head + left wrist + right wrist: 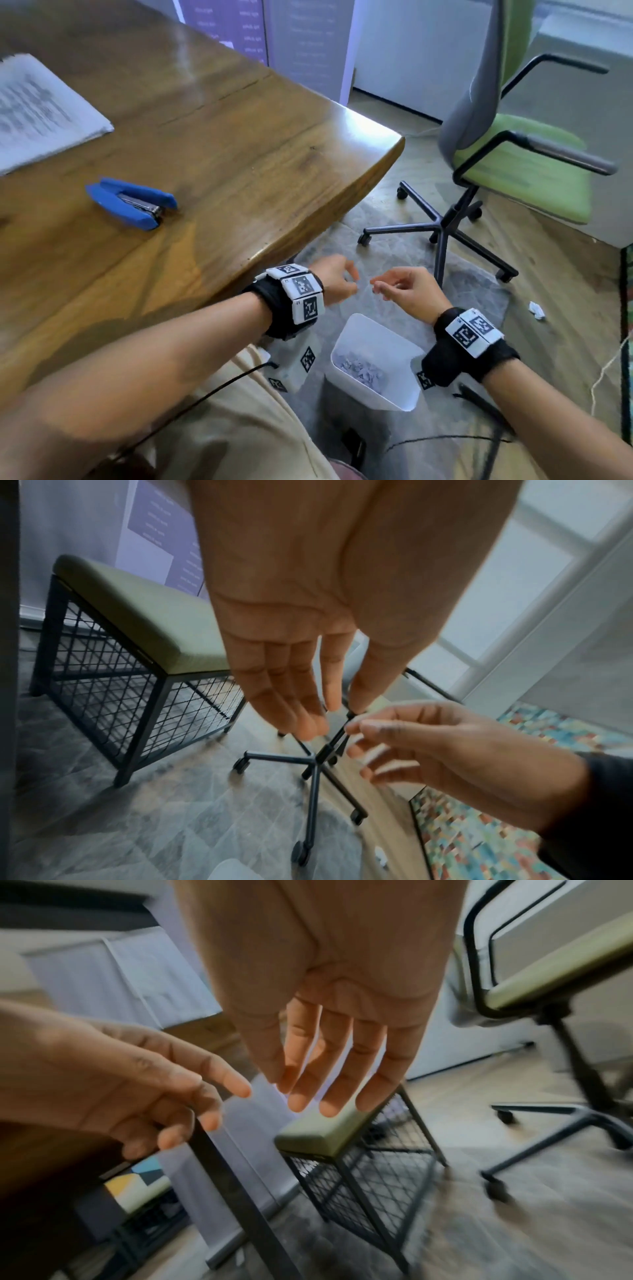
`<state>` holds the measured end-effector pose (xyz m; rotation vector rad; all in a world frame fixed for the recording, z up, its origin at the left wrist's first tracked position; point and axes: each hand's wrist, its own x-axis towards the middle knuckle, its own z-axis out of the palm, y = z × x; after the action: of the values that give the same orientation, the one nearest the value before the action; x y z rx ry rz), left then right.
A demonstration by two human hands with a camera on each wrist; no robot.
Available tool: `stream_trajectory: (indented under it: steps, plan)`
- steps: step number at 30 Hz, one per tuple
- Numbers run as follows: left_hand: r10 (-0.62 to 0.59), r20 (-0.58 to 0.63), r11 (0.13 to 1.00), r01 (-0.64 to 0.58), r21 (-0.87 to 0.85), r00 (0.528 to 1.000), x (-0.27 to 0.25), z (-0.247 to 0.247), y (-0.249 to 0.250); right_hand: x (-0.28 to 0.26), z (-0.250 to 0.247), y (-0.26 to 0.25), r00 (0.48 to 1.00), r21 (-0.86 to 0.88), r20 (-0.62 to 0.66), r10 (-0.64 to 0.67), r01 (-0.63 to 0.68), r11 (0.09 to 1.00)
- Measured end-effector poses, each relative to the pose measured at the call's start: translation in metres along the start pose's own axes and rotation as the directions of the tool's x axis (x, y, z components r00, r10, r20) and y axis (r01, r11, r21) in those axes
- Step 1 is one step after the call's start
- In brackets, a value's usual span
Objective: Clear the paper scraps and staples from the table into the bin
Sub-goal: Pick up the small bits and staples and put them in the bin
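Both hands hover off the table's near right edge, above a white bin [376,337] on the floor. Pale paper scraps [359,371] lie in the bottom of the bin. My left hand [342,279] has relaxed, nearly straight fingers [308,723] and holds nothing. My right hand [387,286] faces it a few centimetres away, fingers [329,1102] loosely spread and empty. The fingertips of the two hands almost meet. I see no scraps or staples on the visible part of the wooden table [239,144].
A blue stapler [132,202] and a stack of printed sheets [37,109] lie on the table's left. A crumpled scrap [537,310] sits on the floor at right. A green office chair [513,147] and a mesh stool [137,631] stand nearby.
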<state>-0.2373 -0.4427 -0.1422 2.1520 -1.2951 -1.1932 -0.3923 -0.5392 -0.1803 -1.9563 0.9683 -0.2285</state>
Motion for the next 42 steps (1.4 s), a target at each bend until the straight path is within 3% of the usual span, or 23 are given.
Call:
stream_trajectory:
  steps: [6,10,14,20,25,29,32,35,42]
  plan:
    - [0.163,-0.168,0.978,-0.181,-0.102,0.972,-0.081,-0.06,-0.004,0.006,-0.002,-0.116,0.944,-0.001,0.009,-0.331,0.331,0.944]
    - [0.166,-0.309,0.976,-0.201,-0.085,0.937,-0.137,-0.107,-0.024,0.006,0.017,-0.184,0.87,-0.053,0.081,-0.486,0.49,0.87]
    - [0.071,-0.444,0.991,-0.114,-0.072,0.893,-0.194,-0.146,-0.063,0.007,0.054,-0.237,0.793,-0.096,0.253,-0.555,0.591,0.801]
    - [-0.136,-0.632,0.986,0.167,-0.011,0.763,-0.279,-0.171,-0.133,-0.003,0.127,-0.299,0.632,-0.235,0.56,-0.536,0.742,0.628]
    - [-0.405,-0.559,0.868,0.497,0.015,0.724,-0.336,-0.168,-0.187,-0.013,0.187,-0.335,0.515,-0.353,0.748,-0.418,0.843,0.406]
    - [-0.551,-0.43,0.769,0.635,0.071,0.715,-0.363,-0.154,-0.208,-0.021,0.217,-0.341,0.501,-0.45,0.816,-0.288,0.864,0.227]
    - [-0.598,-0.35,0.723,0.674,0.153,0.721,-0.371,-0.142,-0.21,-0.035,0.23,-0.337,0.474,-0.459,0.855,-0.211,0.881,0.116]
    - [-0.595,-0.327,0.708,0.672,0.22,0.734,-0.365,-0.127,-0.208,-0.049,0.24,-0.333,0.462,-0.454,0.873,-0.158,0.887,0.09]
    - [-0.537,-0.339,0.739,0.625,0.254,0.773,-0.343,-0.119,-0.196,-0.061,0.261,-0.344,0.393,-0.394,0.905,-0.165,0.919,0.025]
